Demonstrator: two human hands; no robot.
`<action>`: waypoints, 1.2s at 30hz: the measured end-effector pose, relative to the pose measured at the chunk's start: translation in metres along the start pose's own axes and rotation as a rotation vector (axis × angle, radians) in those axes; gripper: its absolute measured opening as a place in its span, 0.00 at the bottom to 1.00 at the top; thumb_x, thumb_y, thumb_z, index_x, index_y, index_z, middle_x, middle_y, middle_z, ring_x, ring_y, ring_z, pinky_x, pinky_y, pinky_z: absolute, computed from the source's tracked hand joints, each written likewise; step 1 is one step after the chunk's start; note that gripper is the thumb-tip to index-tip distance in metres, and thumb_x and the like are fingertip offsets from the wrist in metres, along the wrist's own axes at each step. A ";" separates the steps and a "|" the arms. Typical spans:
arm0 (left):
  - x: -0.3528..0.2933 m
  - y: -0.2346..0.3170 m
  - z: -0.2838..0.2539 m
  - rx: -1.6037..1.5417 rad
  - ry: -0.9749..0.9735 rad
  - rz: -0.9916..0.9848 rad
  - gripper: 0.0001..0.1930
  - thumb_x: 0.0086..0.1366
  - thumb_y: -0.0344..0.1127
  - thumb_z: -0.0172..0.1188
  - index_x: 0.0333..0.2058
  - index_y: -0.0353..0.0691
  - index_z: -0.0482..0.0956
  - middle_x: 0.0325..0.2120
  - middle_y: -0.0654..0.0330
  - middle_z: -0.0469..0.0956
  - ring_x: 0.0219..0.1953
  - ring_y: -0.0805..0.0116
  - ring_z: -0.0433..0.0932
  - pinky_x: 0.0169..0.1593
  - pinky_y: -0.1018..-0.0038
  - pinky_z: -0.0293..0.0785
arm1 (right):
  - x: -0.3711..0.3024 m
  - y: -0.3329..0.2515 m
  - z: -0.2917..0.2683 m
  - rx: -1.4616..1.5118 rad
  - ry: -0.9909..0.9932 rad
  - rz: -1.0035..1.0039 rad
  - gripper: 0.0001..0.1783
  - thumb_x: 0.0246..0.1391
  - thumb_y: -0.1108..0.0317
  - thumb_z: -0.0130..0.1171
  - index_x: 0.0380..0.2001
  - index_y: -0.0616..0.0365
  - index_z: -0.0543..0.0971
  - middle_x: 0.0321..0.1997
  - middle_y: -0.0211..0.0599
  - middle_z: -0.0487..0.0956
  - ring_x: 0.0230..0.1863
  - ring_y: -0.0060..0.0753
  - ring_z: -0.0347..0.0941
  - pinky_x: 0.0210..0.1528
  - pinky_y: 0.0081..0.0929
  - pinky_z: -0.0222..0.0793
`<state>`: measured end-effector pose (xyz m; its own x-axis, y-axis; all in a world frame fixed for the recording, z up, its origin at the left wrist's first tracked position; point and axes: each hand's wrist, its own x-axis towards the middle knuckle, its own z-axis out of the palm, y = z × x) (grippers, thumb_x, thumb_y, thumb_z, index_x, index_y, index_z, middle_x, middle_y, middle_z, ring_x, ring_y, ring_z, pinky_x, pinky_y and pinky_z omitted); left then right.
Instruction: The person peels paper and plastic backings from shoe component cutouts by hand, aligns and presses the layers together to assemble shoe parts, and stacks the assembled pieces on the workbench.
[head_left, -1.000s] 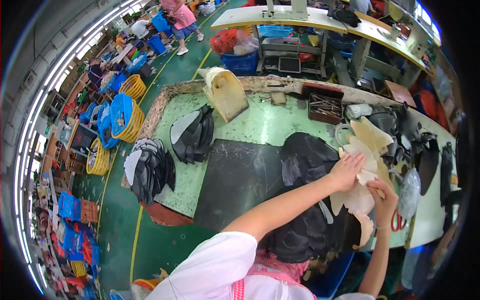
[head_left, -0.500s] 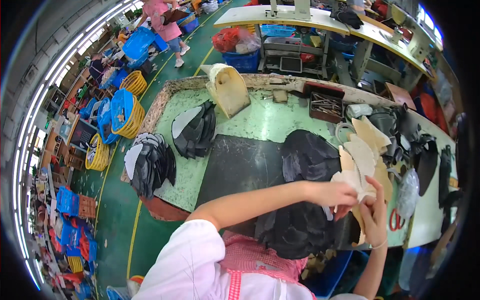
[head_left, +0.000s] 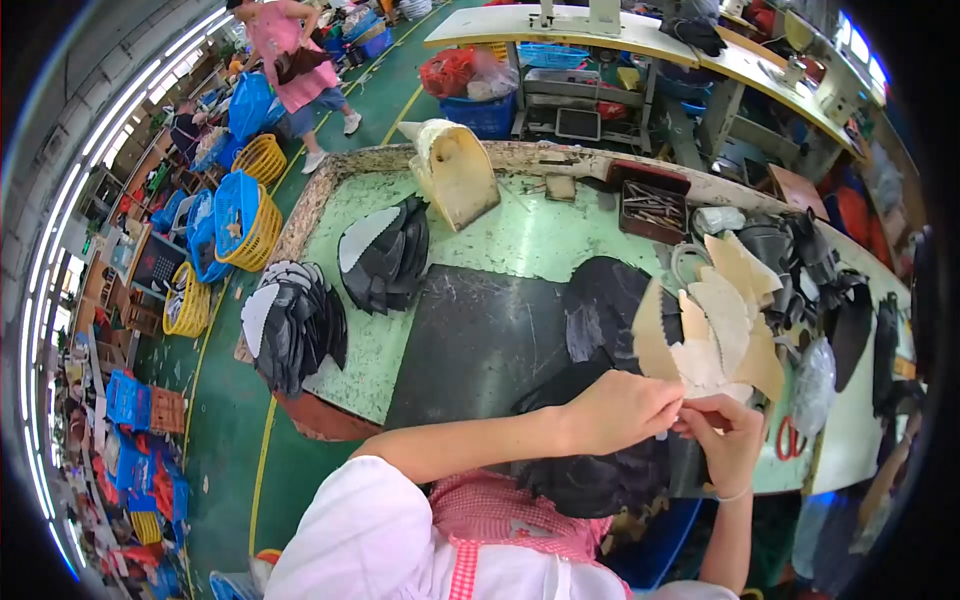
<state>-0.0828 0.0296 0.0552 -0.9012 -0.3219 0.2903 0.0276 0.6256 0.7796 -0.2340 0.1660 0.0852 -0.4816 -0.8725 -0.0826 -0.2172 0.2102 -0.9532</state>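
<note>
My left hand reaches across the bench with its fingers pinched together. A tan, leaf-shaped cut piece stands up from its fingertips, its lower end hidden by the hand. Close against it, my right hand is also closed, thumb and fingers meeting at the left fingertips; what it grips is too small to make out. Just beyond lie overlapping cream and tan cut pieces. Black cut pieces are fanned on the dark mat, and another black pile sits beneath my left forearm.
Two stacks of black pieces with light tops stand at the left. A cream scoop-like container, a box of metal tools and red-handled scissors are on the bench. A person in pink is in the aisle.
Both hands have shifted left and closer together. The tan piece now stands raised above my left fingertips. In the aisle, the person in pink has moved left and nearer.
</note>
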 end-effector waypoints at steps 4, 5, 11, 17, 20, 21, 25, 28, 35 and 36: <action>-0.004 0.007 0.002 0.106 -0.052 -0.003 0.05 0.70 0.34 0.53 0.37 0.39 0.71 0.27 0.53 0.76 0.31 0.48 0.79 0.33 0.57 0.73 | -0.003 0.016 0.004 -0.064 0.025 -0.101 0.04 0.50 0.80 0.68 0.31 0.67 0.84 0.27 0.36 0.85 0.29 0.23 0.84 0.35 0.17 0.76; -0.005 0.006 0.006 0.098 -0.057 0.008 0.05 0.70 0.34 0.53 0.37 0.39 0.71 0.27 0.53 0.76 0.31 0.48 0.79 0.33 0.57 0.73 | -0.006 0.017 0.007 -0.171 0.081 -0.125 0.05 0.48 0.78 0.69 0.30 0.64 0.84 0.25 0.34 0.85 0.29 0.22 0.84 0.35 0.17 0.75; -0.002 0.015 0.010 -0.039 0.091 0.082 0.17 0.64 0.45 0.64 0.23 0.38 0.76 0.22 0.56 0.71 0.27 0.56 0.72 0.33 0.63 0.67 | -0.023 0.018 -0.002 -0.258 0.065 -0.200 0.04 0.47 0.75 0.68 0.29 0.60 0.82 0.24 0.31 0.85 0.26 0.22 0.83 0.33 0.17 0.74; -0.017 -0.010 0.010 -0.866 -0.283 -0.299 0.09 0.67 0.32 0.62 0.29 0.37 0.73 0.32 0.66 0.76 0.34 0.81 0.71 0.39 0.80 0.69 | -0.035 0.024 0.002 0.326 -0.204 -0.087 0.05 0.60 0.77 0.53 0.39 0.61 0.75 0.43 0.36 0.79 0.46 0.24 0.73 0.50 0.22 0.67; -0.026 -0.017 0.006 -1.091 -0.203 -0.357 0.13 0.59 0.25 0.57 0.41 0.40 0.66 0.45 0.62 0.73 0.44 0.77 0.72 0.52 0.77 0.70 | -0.033 0.034 0.011 0.969 -0.006 0.220 0.07 0.60 0.64 0.44 0.33 0.54 0.70 0.41 0.35 0.73 0.44 0.31 0.70 0.51 0.26 0.65; -0.027 -0.022 -0.002 -1.149 -0.253 -0.475 0.19 0.52 0.22 0.54 0.44 0.41 0.66 0.47 0.59 0.75 0.49 0.74 0.74 0.53 0.75 0.71 | -0.028 0.043 0.002 1.121 -0.051 0.342 0.09 0.60 0.62 0.43 0.31 0.54 0.69 0.34 0.32 0.71 0.37 0.29 0.68 0.43 0.26 0.65; -0.053 -0.027 -0.030 -1.222 -0.489 -0.664 0.22 0.49 0.21 0.48 0.46 0.37 0.66 0.53 0.43 0.78 0.54 0.64 0.79 0.58 0.71 0.72 | -0.031 0.067 -0.045 0.930 -0.081 0.386 0.06 0.59 0.66 0.43 0.31 0.54 0.68 0.14 0.18 0.58 0.18 0.18 0.56 0.22 0.22 0.53; -0.078 -0.032 -0.037 -1.205 -0.370 -0.748 0.23 0.50 0.19 0.43 0.48 0.36 0.66 0.51 0.44 0.80 0.55 0.64 0.78 0.59 0.72 0.72 | -0.039 0.049 -0.037 -0.712 0.126 -0.156 0.30 0.43 0.78 0.66 0.54 0.53 0.76 0.42 0.37 0.81 0.44 0.42 0.75 0.48 0.35 0.71; -0.100 -0.023 -0.019 -1.657 -0.120 -0.818 0.30 0.66 0.42 0.52 0.62 0.31 0.60 0.68 0.33 0.56 0.60 0.34 0.73 0.54 0.49 0.80 | -0.037 0.053 0.012 -0.172 -0.099 -0.188 0.11 0.48 0.76 0.71 0.36 0.59 0.82 0.29 0.33 0.83 0.29 0.26 0.82 0.35 0.21 0.76; -0.102 -0.022 -0.026 -1.445 -0.066 -0.778 0.37 0.73 0.59 0.40 0.64 0.29 0.59 0.65 0.33 0.63 0.56 0.31 0.75 0.46 0.42 0.82 | -0.033 0.048 0.019 0.090 -0.077 0.100 0.08 0.52 0.76 0.69 0.36 0.62 0.80 0.28 0.33 0.82 0.28 0.23 0.81 0.33 0.20 0.74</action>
<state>0.0196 0.0306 0.0228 -0.9054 -0.1700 -0.3890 -0.0913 -0.8170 0.5694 -0.2120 0.1965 0.0367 -0.4296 -0.8812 -0.1974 -0.0930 0.2606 -0.9609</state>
